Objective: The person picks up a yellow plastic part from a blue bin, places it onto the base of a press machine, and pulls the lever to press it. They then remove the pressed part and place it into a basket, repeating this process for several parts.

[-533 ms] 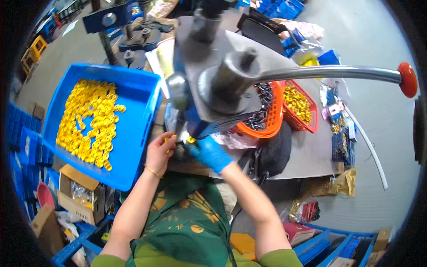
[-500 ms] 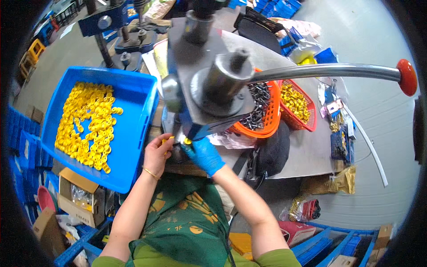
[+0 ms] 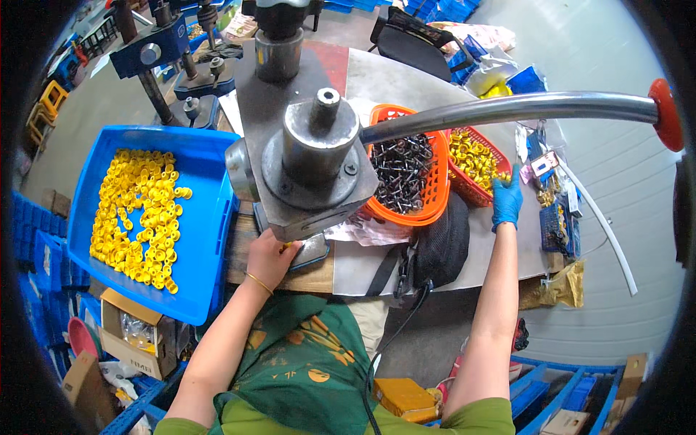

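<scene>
My bare left hand [image 3: 270,259], with a bangle at the wrist, is closed at the base of a hand press [image 3: 312,159]. A bit of a small yellow cap [image 3: 285,247] shows at its fingertips; the press head covers part of this spot. My right hand [image 3: 507,201], in a blue glove, is out at the right edge of a red basket [image 3: 475,190] of yellow parts with metal in them. Its fingers are apart over the rim, beside the parts, and I see nothing gripped. A blue tray [image 3: 206,156] of loose yellow caps stands left of the press.
An orange basket [image 3: 437,177] of dark metal pins stands between press and red basket. The press's long lever [image 3: 522,112] reaches right to a red knob [image 3: 663,114]. A black bag [image 3: 442,243] lies at the table's front edge. A second press [image 3: 156,51] stands far left.
My right hand has moved from beneath the press out to the red basket. My left hand has gone slightly down and right, beside the press base. The view has shifted a little.
</scene>
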Available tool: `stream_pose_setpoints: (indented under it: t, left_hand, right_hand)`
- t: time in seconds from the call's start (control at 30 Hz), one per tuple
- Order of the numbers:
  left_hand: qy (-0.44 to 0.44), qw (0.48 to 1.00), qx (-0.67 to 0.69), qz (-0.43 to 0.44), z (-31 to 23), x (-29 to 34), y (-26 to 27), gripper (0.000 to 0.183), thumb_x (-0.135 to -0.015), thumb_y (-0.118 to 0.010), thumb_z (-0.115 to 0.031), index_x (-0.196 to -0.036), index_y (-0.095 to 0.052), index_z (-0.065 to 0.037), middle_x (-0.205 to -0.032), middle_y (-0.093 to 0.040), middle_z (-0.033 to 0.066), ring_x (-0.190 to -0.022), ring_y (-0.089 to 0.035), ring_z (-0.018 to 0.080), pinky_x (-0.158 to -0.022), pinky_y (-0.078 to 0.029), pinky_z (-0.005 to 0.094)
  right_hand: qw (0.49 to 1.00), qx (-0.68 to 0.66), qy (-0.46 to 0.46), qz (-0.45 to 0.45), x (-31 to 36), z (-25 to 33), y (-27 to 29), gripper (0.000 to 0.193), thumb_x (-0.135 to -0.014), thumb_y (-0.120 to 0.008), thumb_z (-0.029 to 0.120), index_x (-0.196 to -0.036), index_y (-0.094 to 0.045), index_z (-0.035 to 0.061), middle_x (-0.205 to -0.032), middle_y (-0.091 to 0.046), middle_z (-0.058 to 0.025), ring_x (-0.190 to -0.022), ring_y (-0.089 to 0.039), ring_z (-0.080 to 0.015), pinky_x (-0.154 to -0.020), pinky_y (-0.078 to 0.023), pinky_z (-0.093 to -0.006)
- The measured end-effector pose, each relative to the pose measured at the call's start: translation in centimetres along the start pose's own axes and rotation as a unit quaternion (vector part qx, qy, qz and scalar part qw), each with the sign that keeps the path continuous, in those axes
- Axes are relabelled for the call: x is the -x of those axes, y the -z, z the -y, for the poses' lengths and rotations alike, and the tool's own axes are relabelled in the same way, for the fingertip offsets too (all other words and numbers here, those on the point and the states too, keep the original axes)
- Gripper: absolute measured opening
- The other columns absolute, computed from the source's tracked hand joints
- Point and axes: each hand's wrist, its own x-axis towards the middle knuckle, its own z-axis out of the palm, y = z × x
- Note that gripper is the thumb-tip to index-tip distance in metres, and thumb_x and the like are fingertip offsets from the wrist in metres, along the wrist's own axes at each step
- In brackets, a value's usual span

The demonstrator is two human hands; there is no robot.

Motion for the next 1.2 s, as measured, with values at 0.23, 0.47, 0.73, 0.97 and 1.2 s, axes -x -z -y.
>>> stream_pose_setpoints:
  t: [0.23, 0.47, 0.73, 0.97, 1.2]
  left_hand:
    - [0.136, 0.974, 0.18, -0.03, 1.1, 0.6, 0.1, 0.023, -0.075, -0.065, -0.011, -0.092, -0.059, 0.002, -0.078, -0.058, 0.006, -0.071, -0.057, 0.0188, -0.06, -0.044, 0.0262]
    - [0.315, 0.755, 0.572, -0.066, 0.3, 1.3, 2.1, 0.024, -0.086, -0.053, -0.016, -0.105, -0.057, -0.002, -0.076, -0.053, -0.0024, -0.065, -0.049, 0.0069, -0.051, -0.035, 0.0178]
    - [0.349, 0.673, 0.648, -0.072, 0.8, 1.8, 2.2, 0.022, -0.085, -0.055, -0.019, -0.102, -0.054, -0.006, -0.086, -0.055, 0.0022, -0.074, -0.053, 0.0104, -0.053, -0.037, 0.0201]
    - [0.362, 0.607, 0.705, -0.069, 1.2, 2.0, 2.2, 0.025, -0.085, -0.056, -0.02, -0.106, -0.053, -0.006, -0.091, -0.056, 0.004, -0.079, -0.055, 0.0126, -0.059, -0.043, 0.02]
    - [0.363, 0.633, 0.682, -0.049, 0.1, 2.2, 2.4, 0.023, -0.084, -0.056, -0.016, -0.106, -0.055, -0.009, -0.09, -0.056, -0.0004, -0.083, -0.055, 0.0118, -0.063, -0.042, 0.0213]
  right_hand:
    - [0.915, -0.122, 0.149, 0.355, 7.9, 10.8, -8.3, 0.019, -0.08, -0.057, 0.015, -0.097, -0.064, 0.0086, -0.087, -0.064, -0.0115, -0.081, -0.061, -0.0192, -0.074, -0.046, -0.0295]
    - [0.937, 0.087, 0.078, 0.33, 7.7, 13.0, -16.8, 0.032, -0.074, -0.058, 0.038, -0.086, -0.066, 0.0095, -0.09, -0.061, -0.0182, -0.084, -0.059, -0.0343, -0.077, -0.046, -0.0419]
    - [0.943, -0.142, 0.116, 0.277, 10.1, 11.6, -18.5, 0.026, -0.07, -0.063, 0.028, -0.087, -0.067, 0.0092, -0.088, -0.062, -0.0176, -0.082, -0.061, -0.0311, -0.076, -0.047, -0.0363]
    - [0.874, -0.243, 0.04, 0.418, 18.1, 17.4, -5.5, 0.002, -0.077, -0.06, 0.003, -0.077, -0.059, 0.001, -0.073, -0.058, 0.0005, -0.067, -0.049, -0.0067, -0.061, -0.043, -0.0232]
    - [0.843, -0.34, -0.041, 0.415, 25.6, 16.1, -10.7, 0.019, -0.078, -0.062, 0.004, -0.096, -0.062, 0.0003, -0.088, -0.063, -0.003, -0.075, -0.055, -0.009, -0.066, -0.044, -0.0249]
